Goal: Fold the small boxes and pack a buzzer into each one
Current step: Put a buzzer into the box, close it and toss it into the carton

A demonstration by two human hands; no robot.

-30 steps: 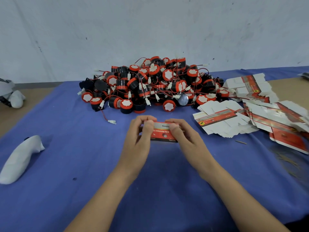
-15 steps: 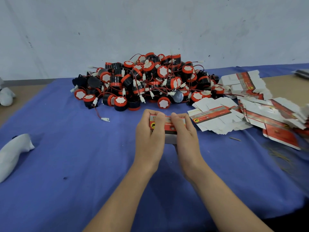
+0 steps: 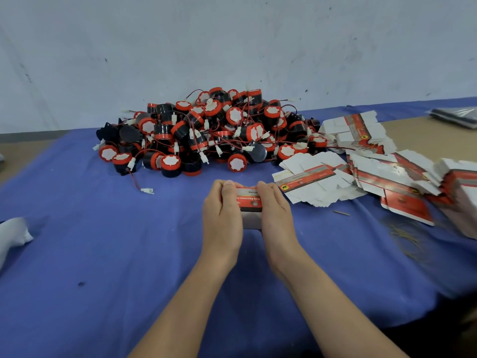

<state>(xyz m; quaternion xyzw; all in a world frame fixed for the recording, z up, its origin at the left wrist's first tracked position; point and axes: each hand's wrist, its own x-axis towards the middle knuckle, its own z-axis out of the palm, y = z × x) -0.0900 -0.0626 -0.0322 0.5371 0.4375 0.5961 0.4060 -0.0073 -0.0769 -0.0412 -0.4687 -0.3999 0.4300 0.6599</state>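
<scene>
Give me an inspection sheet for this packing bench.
Surface: blue cloth covering the tan table, which is bare at the right.
Job's things: heap of black-and-red round buzzers; fanned flat red-and-white cardboard box blanks; one small red-and-white cardboard box in hand.
Clutter: white soft object at left edge; small sliver.
Hands: left hand and right hand both grip the box.
Cables: red wires with white plugs on buzzers; one trails onto cloth.
Surroundings: scuffed pale wall.

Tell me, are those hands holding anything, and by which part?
Yes, one small red-and-white box. The left hand grips its left end and the right hand its right end, fingers curled over the top edge.
</scene>
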